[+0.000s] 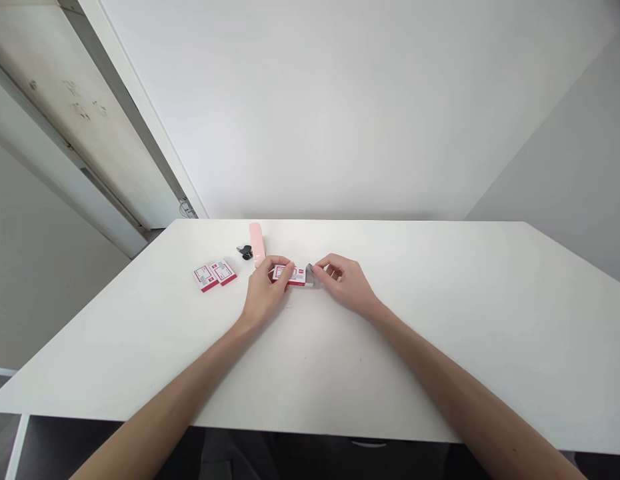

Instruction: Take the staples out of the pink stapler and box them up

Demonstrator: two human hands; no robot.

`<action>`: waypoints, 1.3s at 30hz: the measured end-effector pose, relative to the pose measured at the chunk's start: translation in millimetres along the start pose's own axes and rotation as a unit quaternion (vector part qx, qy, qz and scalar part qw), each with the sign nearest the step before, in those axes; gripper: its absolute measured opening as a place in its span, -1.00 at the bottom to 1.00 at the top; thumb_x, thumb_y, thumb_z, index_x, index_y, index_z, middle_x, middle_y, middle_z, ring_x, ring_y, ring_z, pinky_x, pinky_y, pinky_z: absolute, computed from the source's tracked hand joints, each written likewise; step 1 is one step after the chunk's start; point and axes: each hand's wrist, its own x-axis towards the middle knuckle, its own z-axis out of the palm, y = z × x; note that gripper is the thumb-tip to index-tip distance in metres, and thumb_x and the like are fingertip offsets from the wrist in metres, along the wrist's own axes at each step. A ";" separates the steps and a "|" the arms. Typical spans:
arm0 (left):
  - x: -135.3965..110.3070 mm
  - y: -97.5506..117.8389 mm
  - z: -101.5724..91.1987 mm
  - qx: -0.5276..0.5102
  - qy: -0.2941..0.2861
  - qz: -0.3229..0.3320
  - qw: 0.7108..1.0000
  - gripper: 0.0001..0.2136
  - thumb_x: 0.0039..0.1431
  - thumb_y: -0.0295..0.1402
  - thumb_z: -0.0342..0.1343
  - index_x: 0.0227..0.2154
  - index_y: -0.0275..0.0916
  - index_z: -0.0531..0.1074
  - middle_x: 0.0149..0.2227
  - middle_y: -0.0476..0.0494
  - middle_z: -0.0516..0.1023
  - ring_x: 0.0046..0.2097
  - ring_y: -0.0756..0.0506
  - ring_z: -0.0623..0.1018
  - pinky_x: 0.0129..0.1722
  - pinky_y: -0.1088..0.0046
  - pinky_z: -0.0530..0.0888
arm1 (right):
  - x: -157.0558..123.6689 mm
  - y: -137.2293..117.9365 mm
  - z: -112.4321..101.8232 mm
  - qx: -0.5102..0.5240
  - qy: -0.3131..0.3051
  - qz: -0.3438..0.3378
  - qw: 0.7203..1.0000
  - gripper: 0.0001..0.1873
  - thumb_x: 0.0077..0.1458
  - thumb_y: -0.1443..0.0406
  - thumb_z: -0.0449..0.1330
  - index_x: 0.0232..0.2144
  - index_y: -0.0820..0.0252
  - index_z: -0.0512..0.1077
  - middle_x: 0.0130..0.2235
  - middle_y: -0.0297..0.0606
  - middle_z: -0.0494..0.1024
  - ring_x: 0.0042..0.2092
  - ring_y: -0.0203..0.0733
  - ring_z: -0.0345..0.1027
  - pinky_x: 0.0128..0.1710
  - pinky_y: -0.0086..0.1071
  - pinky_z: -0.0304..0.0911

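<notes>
Holding left grip [265, 287]: red-white box [299, 274] was clasped.
Right grip [348, 283]: grey end flap [309, 270] was pinched.
Counter [315, 387]: 2 similar boxes [223, 272] were seen.

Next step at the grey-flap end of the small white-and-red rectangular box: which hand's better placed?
Right, probably: the right hand has its fingertips at the grey flap. The left hand holds the box, thumb on top, so it likely suits steadying.

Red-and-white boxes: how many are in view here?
3. One box, partly covered, is in the left hand; a second and third lie side by side on the white table, to that hand's left. None appears hidden.
</notes>
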 end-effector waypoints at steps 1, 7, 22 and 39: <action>0.5 -0.8 -0.1 -0.005 0.003 -0.001 1.000 -0.70 0.24 -0.02 0.21 -0.22 -0.16 0.48 -0.15 -0.10 0.62 -0.28 -0.10 0.54 -0.26 0.36 0.45 | -0.1 1.2 0.4 -0.019 0.009 -0.016 1.000 -0.61 0.30 -0.07 0.18 -0.36 0.05 0.51 -0.31 -0.25 0.57 -0.38 -0.19 0.33 -0.36 -0.26 0.22; 2.6 -5.0 0.6 -0.027 0.013 -0.004 1.000 -0.68 0.23 -0.01 0.21 -0.20 -0.17 0.45 -0.11 -0.13 0.61 -0.24 -0.12 0.57 -0.25 0.35 0.48 | -1.6 6.1 1.1 -0.067 0.006 -0.052 0.996 -0.69 0.34 0.00 0.15 -0.31 0.01 0.51 -0.21 -0.23 0.54 -0.31 -0.16 0.37 -0.31 -0.25 0.24; 2.6 -4.5 0.0 -0.038 0.026 0.014 0.999 -0.67 0.29 0.00 0.18 -0.17 -0.18 0.42 -0.12 -0.11 0.58 -0.25 -0.08 0.54 -0.23 0.36 0.48 | 0.1 -3.4 -2.8 0.117 -0.083 0.093 0.985 -0.61 0.32 -0.08 0.16 -0.06 0.04 0.40 -0.38 -0.41 0.46 -0.49 -0.30 0.26 -0.46 -0.35 0.21; -8.4 6.0 3.6 -0.018 -0.128 0.070 0.989 -0.70 0.45 -0.06 -0.04 -0.02 -0.17 0.37 -0.04 -0.13 0.51 -0.19 -0.05 0.51 -0.15 0.38 0.49 | -1.8 -16.8 -10.0 0.173 -0.166 0.111 0.965 -0.56 0.26 -0.01 0.28 0.05 0.04 0.37 -0.48 -0.50 0.37 -0.45 -0.29 0.26 -0.36 -0.36 0.23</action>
